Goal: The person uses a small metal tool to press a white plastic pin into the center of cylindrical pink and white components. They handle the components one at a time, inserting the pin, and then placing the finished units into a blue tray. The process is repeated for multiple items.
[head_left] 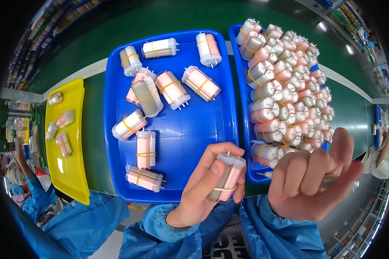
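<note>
Upright in my left hand (205, 183) is a rubber-banded cylinder bundle (230, 175), with pink and grey segments and a translucent, pronged end cap on top. My fingers wrap around its far side while the thumb presses the near side. To its right, my right hand (309, 181) is raised by the near end of the right blue tray, its index finger and thumb apart and the other fingers curled. Nothing shows between them. Several similar bundles (172, 90) lie scattered in the middle blue tray (190, 149), mostly on their sides.
The right blue tray (242, 93) is packed with stacked bundles (287, 86). A yellow tray (71, 168) at the left holds several bundles. All three trays rest on a green table (160, 17). People in blue sleeves (41, 196) are at the left; another person (380, 162) is far right.
</note>
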Motion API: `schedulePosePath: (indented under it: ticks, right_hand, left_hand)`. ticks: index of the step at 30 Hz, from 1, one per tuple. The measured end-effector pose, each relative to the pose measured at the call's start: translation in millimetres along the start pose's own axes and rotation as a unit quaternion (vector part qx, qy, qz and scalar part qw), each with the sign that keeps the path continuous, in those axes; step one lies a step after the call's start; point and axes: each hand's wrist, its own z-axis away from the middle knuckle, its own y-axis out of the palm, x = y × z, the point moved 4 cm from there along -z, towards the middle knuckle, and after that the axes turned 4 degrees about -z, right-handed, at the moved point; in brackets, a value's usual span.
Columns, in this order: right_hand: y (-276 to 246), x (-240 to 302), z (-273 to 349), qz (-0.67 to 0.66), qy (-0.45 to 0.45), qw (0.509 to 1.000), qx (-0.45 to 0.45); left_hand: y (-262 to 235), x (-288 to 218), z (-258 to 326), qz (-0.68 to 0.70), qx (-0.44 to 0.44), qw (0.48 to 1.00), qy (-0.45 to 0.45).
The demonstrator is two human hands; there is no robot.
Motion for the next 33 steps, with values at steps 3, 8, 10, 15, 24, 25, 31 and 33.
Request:
schedulePosePath:
  ticks: [3,8,10,15,24,25,31,33]
  right_hand:
    - [0.1,-5.7,0.6,-0.065,-0.028,0.995,0.066]
    - [4.1,-9.8,8.6,0.025,-0.025,0.998,0.045]
    - [1.5,-7.7,11.7,0.053,-0.010,0.997,0.053]
    - [-1.5,-5.1,12.7,0.084,-0.026,0.996,0.016]
    - [10.9,-5.7,-1.0,0.012,-0.071,0.996,-0.049]
    - [9.3,-5.0,1.4,0.034,-0.066,0.995,-0.063]
    - [12.6,-8.6,-2.0,-0.039,-0.060,0.995,-0.066]
    - [10.8,-11.5,-4.7,-0.084,-0.026,0.994,-0.063]
  left_hand:
    - [7.5,-1.6,-2.0,-0.069,0.008,0.997,-0.024]
    - [5.9,-1.7,-1.2,-0.089,0.021,0.994,-0.062]
    - [6.1,-2.9,-1.3,-0.089,0.018,0.994,-0.066]
    - [7.6,-4.5,-1.6,-0.097,0.006,0.992,-0.079]
    - [8.9,-3.2,-0.9,-0.126,0.029,0.991,-0.041]
    - [9.1,-3.4,-0.5,-0.134,0.033,0.990,-0.031]
    - [12.1,-9.1,1.0,-0.173,0.115,0.978,0.006]
    - [11.2,-8.5,3.6,-0.169,0.114,0.979,0.004]
